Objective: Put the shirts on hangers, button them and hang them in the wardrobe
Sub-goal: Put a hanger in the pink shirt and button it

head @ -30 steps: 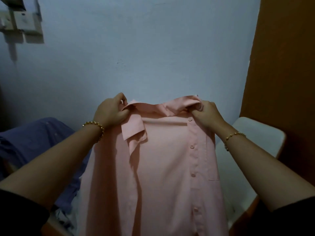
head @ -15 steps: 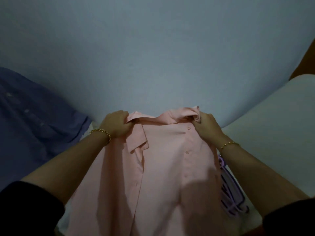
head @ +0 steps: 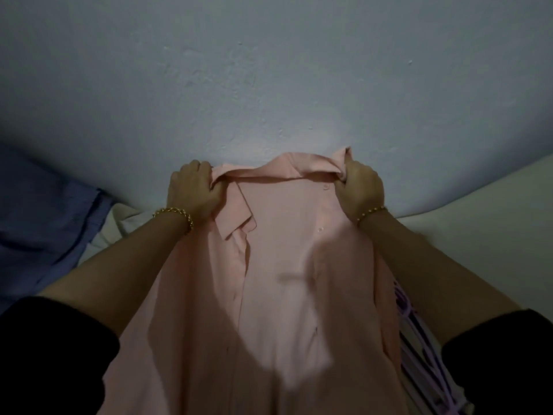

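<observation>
A pink button-up shirt [head: 278,265] is spread out in front of me, collar toward the wall, its front placket unbuttoned. My left hand [head: 191,193] grips the left end of the collar. At the collar's right end, by the top button, my right hand [head: 359,190] grips the fabric. Several lilac plastic hangers [head: 419,348] lie at the lower right, partly under the shirt's right edge.
A blue garment [head: 45,223] lies at the left. A white surface [head: 484,217] extends to the right. A pale blue wall [head: 269,85] fills the upper part of the view, just beyond the collar.
The view has tilted downward, so the switch plate and brown panel are out of sight. Both hands still hold the collar ends and have lowered the shirt onto the surface, and the hangers came into view.
</observation>
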